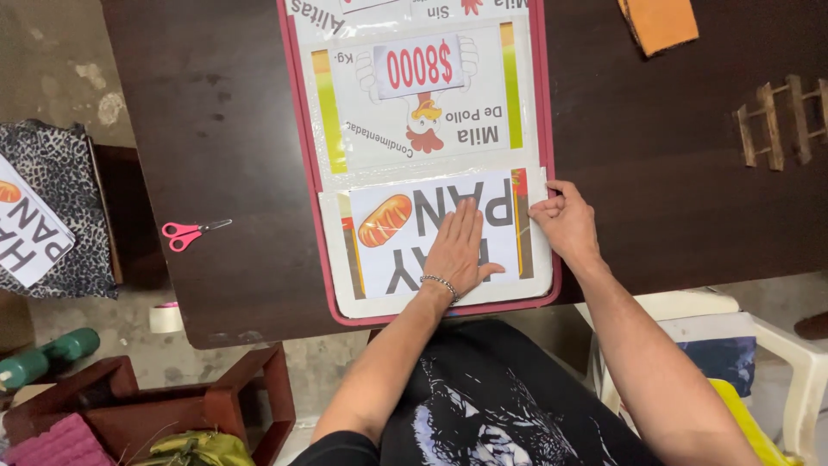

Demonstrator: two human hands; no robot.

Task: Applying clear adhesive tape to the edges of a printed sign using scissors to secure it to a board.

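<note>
Now: your left hand [457, 250] lies open and flat on the printed bread sign [431, 233], which sits low on the red-edged board [306, 155]; right hand [565, 223] pinches its right edge. Judgement: press outward from the centre, keeping edges square.

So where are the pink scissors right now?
The pink scissors lie on the dark table, left of the red-edged board of printed signs, well clear of both hands.

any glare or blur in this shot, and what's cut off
Head view: sharp, evenly lit; faint sheen on the plastic over the chicken sign; soft shadow beside the left hand; right hand crisp; top sign cropped by the frame edge.
</note>
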